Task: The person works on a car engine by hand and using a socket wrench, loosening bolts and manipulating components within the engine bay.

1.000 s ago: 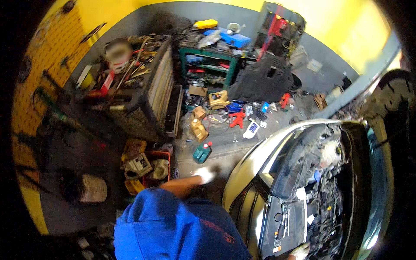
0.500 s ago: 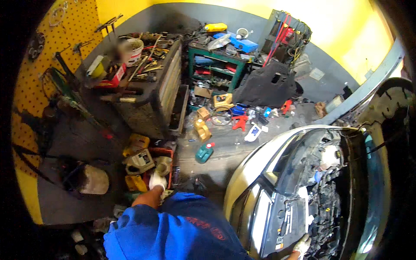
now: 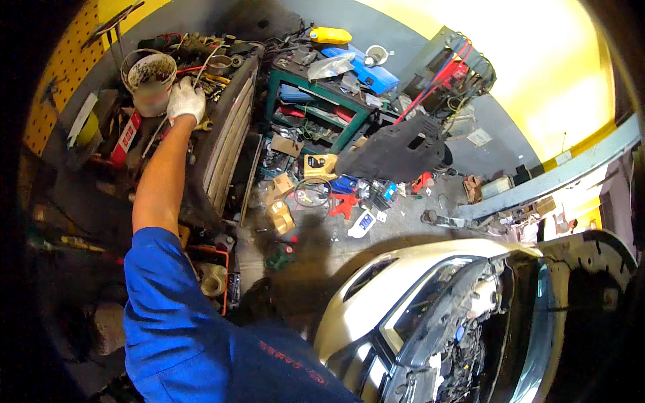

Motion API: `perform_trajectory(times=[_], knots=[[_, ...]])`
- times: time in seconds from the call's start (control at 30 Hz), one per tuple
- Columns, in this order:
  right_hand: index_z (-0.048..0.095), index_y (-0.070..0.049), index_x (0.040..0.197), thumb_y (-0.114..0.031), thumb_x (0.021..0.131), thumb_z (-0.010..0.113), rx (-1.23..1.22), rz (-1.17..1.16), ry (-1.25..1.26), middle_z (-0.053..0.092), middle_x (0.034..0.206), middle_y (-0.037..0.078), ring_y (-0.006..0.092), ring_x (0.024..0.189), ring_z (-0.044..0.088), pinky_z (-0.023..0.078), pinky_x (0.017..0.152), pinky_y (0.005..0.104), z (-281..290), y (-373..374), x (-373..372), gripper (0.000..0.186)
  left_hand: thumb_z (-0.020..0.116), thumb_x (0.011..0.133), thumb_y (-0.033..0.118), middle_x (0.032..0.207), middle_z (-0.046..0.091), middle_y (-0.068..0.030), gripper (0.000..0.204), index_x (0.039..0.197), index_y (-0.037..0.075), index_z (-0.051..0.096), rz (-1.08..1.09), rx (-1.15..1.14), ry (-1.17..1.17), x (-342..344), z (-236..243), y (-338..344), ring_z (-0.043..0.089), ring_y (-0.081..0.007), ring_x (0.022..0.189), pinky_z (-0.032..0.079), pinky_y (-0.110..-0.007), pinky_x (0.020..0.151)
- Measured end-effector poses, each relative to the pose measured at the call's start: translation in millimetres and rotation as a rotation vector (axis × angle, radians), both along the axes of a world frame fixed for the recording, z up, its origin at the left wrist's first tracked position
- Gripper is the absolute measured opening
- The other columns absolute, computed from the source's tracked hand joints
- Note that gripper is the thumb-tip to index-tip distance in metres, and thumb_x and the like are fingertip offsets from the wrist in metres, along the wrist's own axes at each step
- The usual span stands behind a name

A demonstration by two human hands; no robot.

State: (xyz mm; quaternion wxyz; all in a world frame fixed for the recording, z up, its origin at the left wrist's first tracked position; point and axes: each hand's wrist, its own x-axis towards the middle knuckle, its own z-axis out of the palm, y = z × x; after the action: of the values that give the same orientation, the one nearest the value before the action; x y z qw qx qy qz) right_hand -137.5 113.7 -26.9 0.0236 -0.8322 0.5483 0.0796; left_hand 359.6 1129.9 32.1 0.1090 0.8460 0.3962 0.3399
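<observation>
My left hand (image 3: pixel 186 103), in a white work glove, is over the cluttered top of a drawered tool cabinet (image 3: pixel 232 134). Its curled fingers appear closed on a long thin rod (image 3: pixel 207 62), which comes out above and below the glove. Just left of the hand stands a grimy white bucket (image 3: pixel 145 72) with a dirty inside. Tools, a round tin (image 3: pixel 219 64) and a yellow-handled piece (image 3: pixel 207 125) lie close around the glove. A red and white box (image 3: pixel 125 140) is nearer to me on the cabinet. My right hand is out of view.
A car with its bonnet raised shows its engine bay (image 3: pixel 463 342) at the right. Yellow jugs (image 3: pixel 279 217), red parts (image 3: pixel 343 205) and a white bottle (image 3: pixel 361 224) litter the floor. A green shelf unit (image 3: pixel 272 101) stands beyond, beside a dark panel (image 3: pixel 396 151).
My left hand has gone from the red crate of jugs up to the cabinet top and onto the rod. My right hand, earlier at the car's front, has left the view. The view has shifted.
</observation>
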Motion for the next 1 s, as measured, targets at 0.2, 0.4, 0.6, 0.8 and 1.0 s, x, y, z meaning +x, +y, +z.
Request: perform_trajectory(times=[0.2,0.4,0.6,0.8,1.0], knots=[[0.043,-0.007,0.147,-0.057,0.099,0.042,-0.100,0.090,-0.014,0.047,0.146,0.021,0.0352,0.136,0.042,0.035,0.112,0.0427,-0.6,28.9,80.5,0.070,0.044,0.100,0.046,0.144,0.054,-0.0225,0.063,0.149,0.007,0.043,-0.113,-0.440,0.207,58.7,-21.3,95.9,0.054,-0.0401,0.131,0.042,-0.049,0.109],[0.048,-0.006,0.142,-0.053,0.099,0.046,-0.142,0.126,-0.041,0.052,0.139,0.021,0.0356,0.129,0.048,0.039,0.108,0.0438,-5.7,38.5,91.1,0.064,0.042,0.102,0.031,0.136,0.060,-0.0197,0.049,0.143,0.006,0.051,-0.031,-0.424,0.311,106.4,-24.2,135.2,0.061,-0.0323,0.123,0.047,-0.047,0.103],[0.053,-0.005,0.136,-0.049,0.098,0.049,-0.139,0.125,-0.073,0.056,0.132,0.020,0.0361,0.122,0.053,0.043,0.103,0.0449,4.0,44.8,91.3,0.058,0.054,0.100,0.019,0.119,0.071,-0.0070,0.028,0.124,0.013,0.068,0.004,0.045,0.594,142.9,30.6,231.3,0.067,-0.0197,0.112,0.056,-0.036,0.089],[0.058,-0.004,0.131,-0.044,0.097,0.053,-0.197,0.080,-0.061,0.061,0.125,0.020,0.0365,0.116,0.058,0.047,0.098,0.0461,-3.1,50.3,85.2,0.052,0.054,0.102,0.021,0.112,0.072,-0.0068,0.028,0.127,0.017,0.066,-0.086,0.003,0.076,151.1,102.4,203.8,0.069,-0.0223,0.106,0.056,-0.033,0.085],[0.063,-0.004,0.126,-0.040,0.097,0.057,-0.226,0.081,-0.070,0.066,0.118,0.019,0.0369,0.109,0.063,0.051,0.094,0.0472,-22.5,51.0,86.2,0.047,0.056,0.103,0.024,0.073,0.052,0.0019,0.027,0.117,0.006,0.070,-0.472,-0.817,-0.987,128.3,218.7,132.0,0.042,-0.0097,0.056,0.033,-0.028,0.050]])
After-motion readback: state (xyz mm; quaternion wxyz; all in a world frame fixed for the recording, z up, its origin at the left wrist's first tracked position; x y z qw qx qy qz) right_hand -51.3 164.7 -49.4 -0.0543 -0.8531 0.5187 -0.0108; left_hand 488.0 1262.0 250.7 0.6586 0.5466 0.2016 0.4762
